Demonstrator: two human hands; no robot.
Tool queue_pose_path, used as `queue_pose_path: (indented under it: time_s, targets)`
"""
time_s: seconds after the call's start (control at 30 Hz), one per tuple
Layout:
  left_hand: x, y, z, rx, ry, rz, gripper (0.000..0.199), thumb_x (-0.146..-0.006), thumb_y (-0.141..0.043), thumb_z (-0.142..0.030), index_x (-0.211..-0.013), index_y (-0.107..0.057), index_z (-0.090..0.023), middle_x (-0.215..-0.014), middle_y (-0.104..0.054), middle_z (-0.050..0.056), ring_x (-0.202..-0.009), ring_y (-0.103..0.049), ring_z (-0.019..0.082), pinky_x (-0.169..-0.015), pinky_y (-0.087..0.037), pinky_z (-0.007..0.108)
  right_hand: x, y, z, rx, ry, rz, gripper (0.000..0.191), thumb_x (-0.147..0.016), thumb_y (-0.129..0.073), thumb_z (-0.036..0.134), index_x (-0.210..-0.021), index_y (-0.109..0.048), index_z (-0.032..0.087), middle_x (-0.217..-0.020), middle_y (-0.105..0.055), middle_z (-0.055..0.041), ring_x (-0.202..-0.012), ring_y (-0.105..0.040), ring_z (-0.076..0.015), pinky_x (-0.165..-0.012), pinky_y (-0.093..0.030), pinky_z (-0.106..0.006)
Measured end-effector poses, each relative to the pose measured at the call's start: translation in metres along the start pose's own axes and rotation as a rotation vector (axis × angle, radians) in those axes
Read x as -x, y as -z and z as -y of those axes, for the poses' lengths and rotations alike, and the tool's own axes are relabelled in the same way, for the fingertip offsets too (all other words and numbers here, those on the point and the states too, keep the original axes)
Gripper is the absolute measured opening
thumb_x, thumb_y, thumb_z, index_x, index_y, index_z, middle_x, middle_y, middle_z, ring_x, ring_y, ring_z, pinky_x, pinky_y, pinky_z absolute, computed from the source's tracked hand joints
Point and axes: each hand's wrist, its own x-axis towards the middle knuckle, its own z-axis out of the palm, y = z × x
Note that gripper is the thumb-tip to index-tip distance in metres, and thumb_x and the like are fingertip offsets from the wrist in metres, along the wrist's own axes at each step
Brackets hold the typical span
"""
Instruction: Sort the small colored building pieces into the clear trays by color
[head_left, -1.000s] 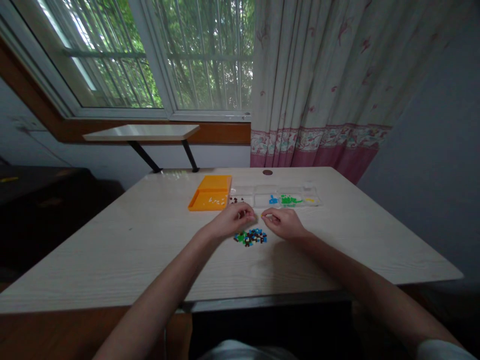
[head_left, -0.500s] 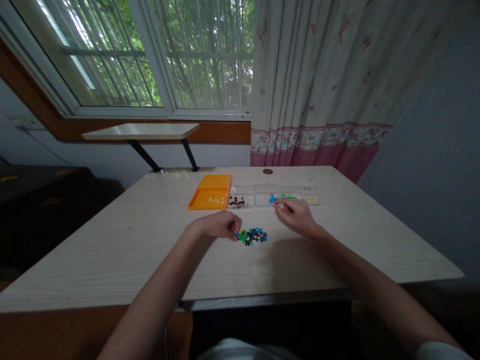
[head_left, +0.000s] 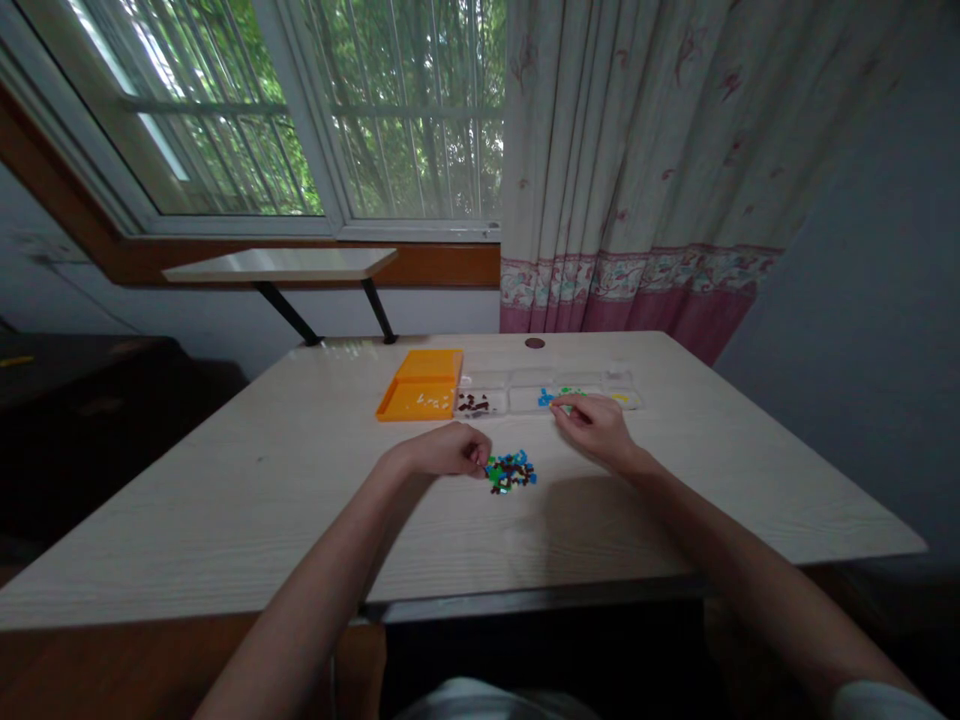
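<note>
A loose pile of small blue, green, brown and yellow plastic pieces [head_left: 516,472] lies on the table. My left hand [head_left: 456,450] is closed at the pile's left edge, its curled fingertips by the green pieces; anything in them is hidden. Behind the pile lies a clear compartment box [head_left: 517,405]. My right hand [head_left: 598,428] reaches its front edge with thumb and fingers pinched together, close to some blue pieces [head_left: 545,397]; I cannot make out what the pinch holds. Green pieces [head_left: 571,392] are partly covered by this hand.
Brown pieces [head_left: 474,402] and yellow pieces [head_left: 621,398] sit in other compartments. An orange case [head_left: 420,375] with white bits in it adjoins the clear box. A raised shelf [head_left: 285,263] on black legs stands at the back left, and a round dark disc [head_left: 535,343] lies near the far edge.
My left hand has shifted slightly right, against the pile, whose left-hand pieces have moved inward. My right hand has moved a little right and stays pinched by the blue pieces.
</note>
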Motion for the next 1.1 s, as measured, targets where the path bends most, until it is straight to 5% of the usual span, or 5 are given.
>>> queue_pose_path:
  time_s: [0.23, 0.5, 0.67, 0.9, 1.1]
  targets:
    - [0.001, 0.001, -0.005, -0.043, 0.001, -0.016, 0.016, -0.071, -0.058, -0.027, -0.070, -0.060, -0.012, -0.059, -0.048, -0.003, -0.055, -0.042, 0.007, -0.051, -0.031, 0.016, -0.006, 0.016, -0.027, 0.042, -0.064, 0.214, 0.023, -0.081, -0.049, 0.031, -0.083, -0.068, 0.018, -0.052, -0.058, 0.0005, -0.048, -0.050, -0.0089, -0.054, -0.035, -0.020]
    - [0.003, 0.003, -0.002, -0.022, 0.023, -0.026, 0.015, -0.069, -0.061, -0.028, -0.070, -0.061, -0.012, -0.058, -0.051, -0.003, -0.055, -0.044, 0.008, -0.050, -0.032, 0.017, 0.002, 0.051, -0.105, 0.182, -0.429, 0.478, 0.028, -0.077, -0.050, 0.037, -0.087, -0.067, 0.018, -0.060, -0.061, -0.0016, -0.051, -0.051, -0.0113, -0.051, -0.031, -0.021]
    - [0.006, 0.006, 0.001, 0.000, 0.031, -0.044, 0.011, -0.071, -0.054, -0.019, -0.072, -0.062, -0.013, -0.065, -0.059, 0.000, -0.059, -0.049, 0.009, -0.054, -0.034, 0.017, 0.014, 0.055, -0.129, 0.287, -0.576, 0.565, 0.028, -0.077, -0.048, 0.037, -0.085, -0.069, 0.019, -0.063, -0.063, -0.0048, -0.057, -0.054, -0.0146, -0.051, -0.031, -0.023]
    - [0.005, 0.007, 0.005, -0.010, 0.002, -0.012, 0.014, -0.067, -0.061, -0.026, -0.074, -0.058, -0.013, -0.059, -0.048, -0.004, -0.054, -0.042, 0.008, -0.050, -0.031, 0.016, 0.009, 0.047, -0.113, 0.359, -0.593, 0.547, 0.031, -0.080, -0.044, 0.035, -0.095, -0.067, 0.020, -0.069, -0.067, -0.0061, -0.060, -0.057, -0.0163, -0.053, -0.033, -0.024]
    - [0.005, 0.006, -0.001, 0.006, -0.028, -0.030, 0.014, -0.072, -0.056, -0.025, -0.069, -0.058, -0.012, -0.059, -0.049, -0.002, -0.055, -0.041, 0.008, -0.051, -0.031, 0.017, 0.001, 0.013, -0.047, 0.177, -0.310, 0.588, 0.029, -0.084, -0.041, 0.032, -0.098, -0.065, 0.024, -0.078, -0.069, -0.0029, -0.069, -0.061, -0.0153, -0.062, -0.038, -0.022]
